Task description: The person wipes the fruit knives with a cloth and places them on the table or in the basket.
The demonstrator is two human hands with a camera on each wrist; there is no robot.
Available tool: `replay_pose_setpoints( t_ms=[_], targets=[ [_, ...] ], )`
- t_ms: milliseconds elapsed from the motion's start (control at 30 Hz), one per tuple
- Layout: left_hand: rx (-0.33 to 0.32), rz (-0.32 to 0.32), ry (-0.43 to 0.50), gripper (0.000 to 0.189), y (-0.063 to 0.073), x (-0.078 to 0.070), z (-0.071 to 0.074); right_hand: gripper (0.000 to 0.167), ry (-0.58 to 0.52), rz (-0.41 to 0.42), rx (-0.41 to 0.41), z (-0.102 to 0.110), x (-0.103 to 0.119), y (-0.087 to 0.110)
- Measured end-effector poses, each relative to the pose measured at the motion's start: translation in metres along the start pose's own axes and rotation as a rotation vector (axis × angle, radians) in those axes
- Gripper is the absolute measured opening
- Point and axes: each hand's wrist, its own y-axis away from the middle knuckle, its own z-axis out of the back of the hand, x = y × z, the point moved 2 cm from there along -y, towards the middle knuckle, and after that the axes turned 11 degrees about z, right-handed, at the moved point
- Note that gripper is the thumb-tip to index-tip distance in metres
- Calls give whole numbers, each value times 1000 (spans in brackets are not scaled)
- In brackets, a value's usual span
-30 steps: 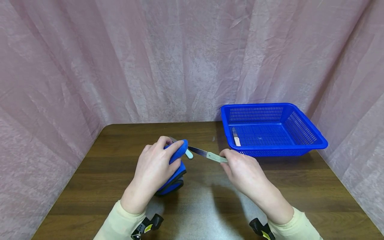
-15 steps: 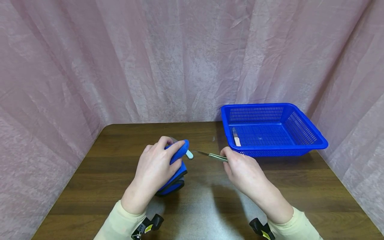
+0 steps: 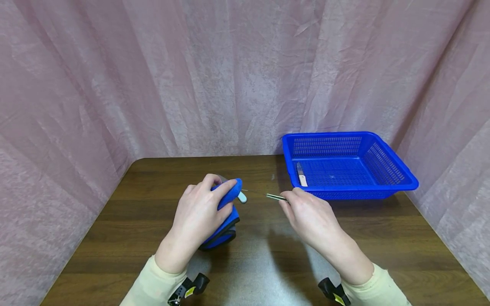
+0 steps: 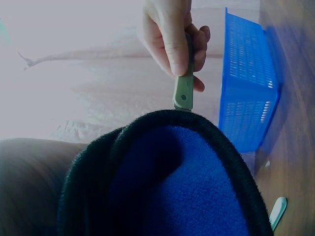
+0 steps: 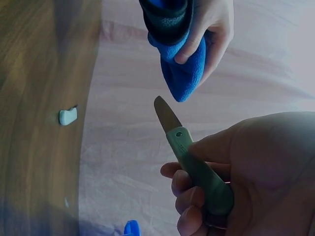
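While the left hand [image 3: 200, 208] clamps the folded cloth [image 3: 229, 194], the right hand [image 3: 311, 214] grips the green knife [image 5: 199, 174] by its handle at the cloth's 3 o'clock, blade extended toward 9 o'clock and apart from the cloth. The mint knife [image 3: 242, 197] lies on the bench [image 3: 153, 191] at the cloth's 1 o'clock, partly hidden. The basket [image 3: 350, 188] stands at the right hand's 1 o'clock, containing the white knife [image 3: 302, 179] at its 9 o'clock side.
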Motion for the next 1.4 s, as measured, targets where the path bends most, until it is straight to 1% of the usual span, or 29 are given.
replay_pose_setpoints(
  t_ms=[200,467,700,900,1067,1400],
  targets=[
    [2,1,1,48,0,0,1,9,0,-3,-18,1,0,0],
    [10,4,-1,49,0,0,1,10,5,27,-43,1,0,0],
    [11,-4,0,50,1,-1,1,17,-15,26,-23,2,-2,1],
    [7,-22,-1,50,2,-4,1,20,-20,18,2,1,-1,1],
    [3,-50,-9,51,4,-10,-1,22,-12,18,12,1,0,1],
    [1,-137,-29,49,9,-25,-10,21,-10,32,29,-1,2,1]
  ],
)
